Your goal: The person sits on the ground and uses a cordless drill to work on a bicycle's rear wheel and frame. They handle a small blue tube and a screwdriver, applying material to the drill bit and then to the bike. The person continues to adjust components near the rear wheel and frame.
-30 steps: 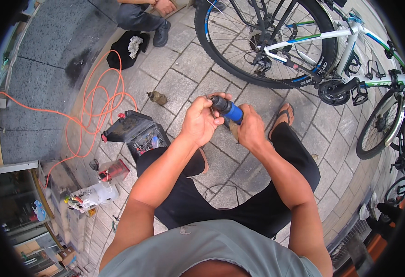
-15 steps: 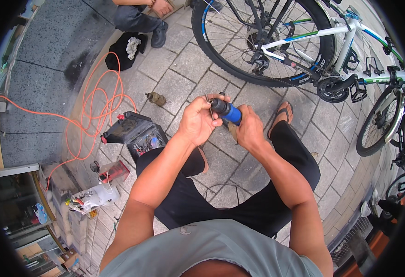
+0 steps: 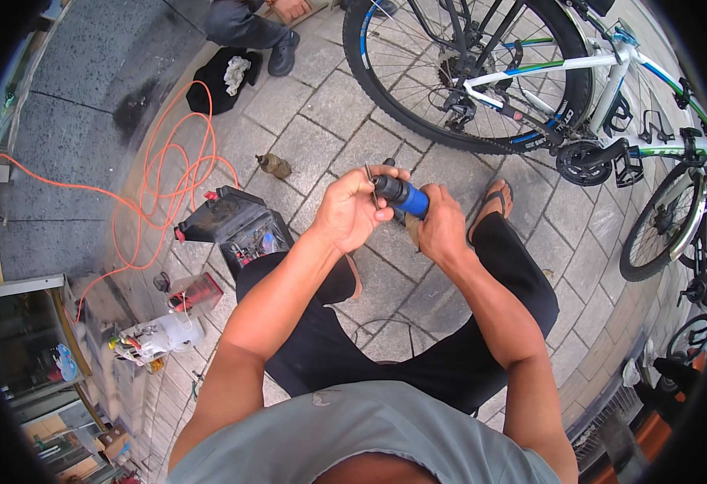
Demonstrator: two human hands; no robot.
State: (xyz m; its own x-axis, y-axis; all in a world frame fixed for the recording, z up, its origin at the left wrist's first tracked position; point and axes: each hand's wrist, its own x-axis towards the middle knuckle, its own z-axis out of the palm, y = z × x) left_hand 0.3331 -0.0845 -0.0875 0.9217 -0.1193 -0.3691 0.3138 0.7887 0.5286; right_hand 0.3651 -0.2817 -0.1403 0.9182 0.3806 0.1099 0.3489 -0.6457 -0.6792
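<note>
A blue and black cylindrical power tool (image 3: pixel 405 196), its lower body yellowish and grimy, is held over the paving between my legs, nose pointing up-left. My right hand (image 3: pixel 442 222) grips its body from the right. My left hand (image 3: pixel 352 210) is closed at the black nose, fingers around a thin metal piece (image 3: pixel 372 181) lying across the tip; I cannot tell exactly what it is. A small brown oil can or bottle (image 3: pixel 274 164) stands beyond my left hand. An open dark toolbox (image 3: pixel 218 217) with small parts sits by my left knee.
Bicycles (image 3: pixel 579 60) fill the right and upper right. An orange hose (image 3: pixel 112 193) loops across the left pavement. A black bag (image 3: pixel 212 93) with a pale rag lies near a crouching person (image 3: pixel 249 32). A red container (image 3: pixel 196 294) and white jug (image 3: pixel 168 335) stand at left.
My hands and the tool have barely moved; the tool sits very slightly further right and lower in the picture. The view has shifted a little.
</note>
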